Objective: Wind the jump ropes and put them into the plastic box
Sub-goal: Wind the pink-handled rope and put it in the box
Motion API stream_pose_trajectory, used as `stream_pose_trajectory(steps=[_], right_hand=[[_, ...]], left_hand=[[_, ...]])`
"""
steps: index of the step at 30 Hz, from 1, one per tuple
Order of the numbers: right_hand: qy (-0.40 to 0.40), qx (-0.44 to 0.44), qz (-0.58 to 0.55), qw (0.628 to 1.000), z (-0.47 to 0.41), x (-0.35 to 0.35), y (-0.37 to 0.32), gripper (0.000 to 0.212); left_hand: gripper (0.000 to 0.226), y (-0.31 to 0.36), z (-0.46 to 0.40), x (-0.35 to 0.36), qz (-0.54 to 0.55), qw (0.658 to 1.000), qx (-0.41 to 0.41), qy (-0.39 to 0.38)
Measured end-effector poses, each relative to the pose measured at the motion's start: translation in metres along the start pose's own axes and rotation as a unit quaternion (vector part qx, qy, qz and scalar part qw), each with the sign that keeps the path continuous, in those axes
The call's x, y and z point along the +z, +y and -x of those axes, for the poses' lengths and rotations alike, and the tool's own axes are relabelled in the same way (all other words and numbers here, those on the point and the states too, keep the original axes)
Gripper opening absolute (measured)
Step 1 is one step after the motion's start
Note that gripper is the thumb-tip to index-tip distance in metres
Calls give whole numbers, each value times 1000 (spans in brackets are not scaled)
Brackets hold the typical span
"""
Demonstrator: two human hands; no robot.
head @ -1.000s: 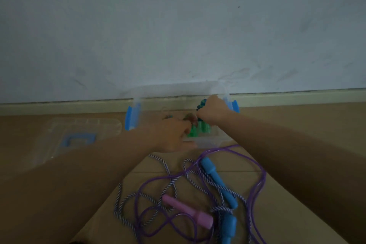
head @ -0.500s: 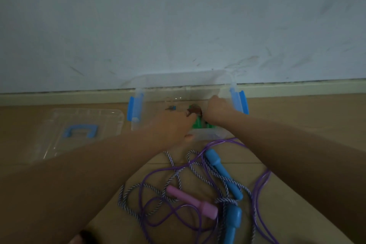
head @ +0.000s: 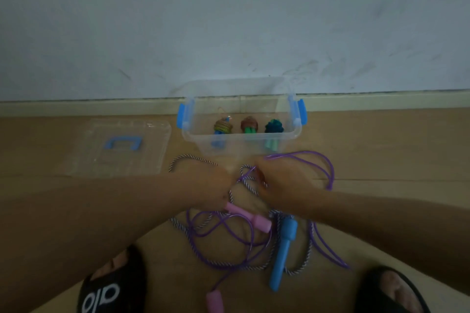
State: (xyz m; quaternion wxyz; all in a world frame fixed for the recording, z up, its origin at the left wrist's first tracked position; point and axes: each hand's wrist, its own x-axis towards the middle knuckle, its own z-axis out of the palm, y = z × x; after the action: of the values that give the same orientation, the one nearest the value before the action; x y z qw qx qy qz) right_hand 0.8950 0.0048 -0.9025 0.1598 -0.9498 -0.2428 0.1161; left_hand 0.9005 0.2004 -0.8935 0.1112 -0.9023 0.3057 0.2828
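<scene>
A clear plastic box [head: 292, 134] with blue clips stands by the wall. Three wound jump ropes stand inside it: one on the left [head: 223, 126], one in the middle [head: 249, 124], one on the right [head: 274, 126]. A purple rope [head: 328, 168] and a striped rope [head: 193, 159] lie tangled on the floor in front. My left hand [head: 211, 185] covers and seems to grip the end of a pink handle [head: 250, 220]. My right hand [head: 279, 180] hovers blurred over the tangle, fingers curled near the ropes; what it holds is hidden. A blue handle [head: 283, 249] and another pink handle [head: 213, 301] lie nearer me.
The box's clear lid [head: 142, 157] with a blue grip lies flat to the left of the box. My feet in black slippers are at the bottom left [head: 112, 284] and bottom right [head: 391, 292]. A grey wall with a skirting board runs right behind the box.
Both hands have come out of the box and pulled back to the tangled ropes on the floor. The green-handled rope now stands in the box.
</scene>
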Motion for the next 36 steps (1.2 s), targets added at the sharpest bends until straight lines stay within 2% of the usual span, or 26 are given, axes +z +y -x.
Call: stream_pose_trajectory(steps=[3, 5, 7, 12, 15, 18, 20, 22, 25, 27, 29, 31, 33, 36], right_hand=[[-139, 0, 26, 990, 27, 36, -5, 16], [-203, -17, 49, 978, 34, 54, -6, 23], [-229, -13, 58, 972, 36, 65, -6, 25], [-234, 22, 52, 971, 25, 75, -5, 28], [-236, 38, 51, 970, 14, 82, -6, 26], [-238, 35, 54, 969, 8, 82, -9, 24], [-229, 28, 27, 973, 6, 74, -11, 18], [-202, 29, 1, 979, 3, 59, -14, 27], [-150, 41, -55, 986, -7, 39, -19, 41], [-145, 48, -125, 980, -10, 20, -26, 36], [-150, 71, -205, 964, -9, 0, -36, 28], [-140, 113, -259, 949, -4, -11, -43, 34], [-146, 160, -254, 943, 5, -11, -48, 50], [-201, 225, -153, 941, 24, -1, -55, 53]], left_hand=[[28, 11, 6, 30, 32, 996, 4, -80], [30, 16, 5, 43, 49, 996, 13, -69], [32, 19, 1, 47, 61, 997, 18, -49], [37, 24, -15, 50, 84, 988, 14, -129], [39, 26, -18, 55, 111, 985, 8, -132], [43, 26, -20, 57, 117, 986, 8, -116], [43, 23, -19, 58, 106, 992, 17, -68], [52, 17, -17, 57, 127, 991, 17, -21], [67, 9, -12, 44, 192, 981, 1, -3], [59, 8, -6, 29, 209, 978, -9, 14], [35, 8, 2, 13, 231, 972, -19, 37], [10, 5, 12, 2, 216, 975, -35, 43], [13, -2, 25, -3, 189, 980, -44, 36], [24, -12, 48, -3, 177, 983, -46, 18]])
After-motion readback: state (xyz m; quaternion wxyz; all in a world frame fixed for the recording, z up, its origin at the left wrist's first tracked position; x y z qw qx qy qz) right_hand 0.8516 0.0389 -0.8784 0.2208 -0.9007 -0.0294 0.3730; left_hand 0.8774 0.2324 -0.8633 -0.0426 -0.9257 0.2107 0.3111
